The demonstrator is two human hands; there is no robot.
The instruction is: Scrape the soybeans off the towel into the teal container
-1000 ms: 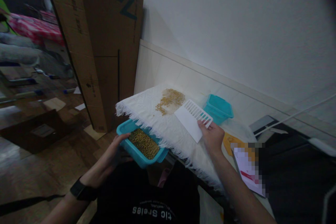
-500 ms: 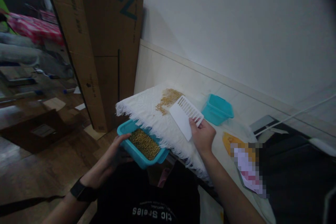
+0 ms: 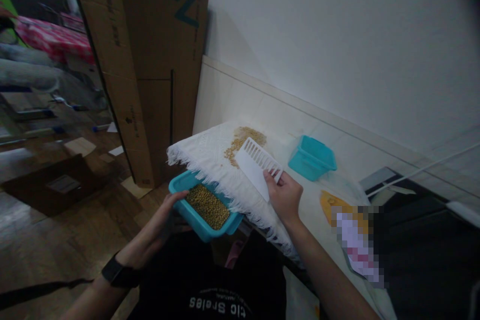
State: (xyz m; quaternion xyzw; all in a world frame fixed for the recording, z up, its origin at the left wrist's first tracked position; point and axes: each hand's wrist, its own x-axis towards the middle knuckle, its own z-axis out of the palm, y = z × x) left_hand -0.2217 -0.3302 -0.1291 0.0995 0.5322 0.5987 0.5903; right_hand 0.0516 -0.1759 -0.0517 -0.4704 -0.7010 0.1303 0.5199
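Note:
My left hand point(image 3: 168, 221) grips the left end of a teal plastic container point(image 3: 201, 230), thumb over the rim and the other fingers hidden beneath. Inside it lies a layer of small round beans point(image 3: 209, 206), yellowish to greenish. The container is at the table's front edge, partly under the fringe of a white cloth point(image 3: 202, 150). My right hand point(image 3: 287, 197) is closed on a white slotted plastic scraper point(image 3: 253, 170), held flat over the cloth. Its far end is at the near side of a pile of pale beans point(image 3: 249, 137) spread on the cloth.
A second teal container point(image 3: 312, 158) stands on the table to the right, near the wall. Farther right are an orange and lilac packet point(image 3: 354, 245) and a black bag-like item point(image 3: 423, 250). A tall cardboard box point(image 3: 161, 25) rises at the left beyond the table.
The scraper in my right hand has moved a little left and toward me along the bean pile. My left hand and its container stay nearly in place.

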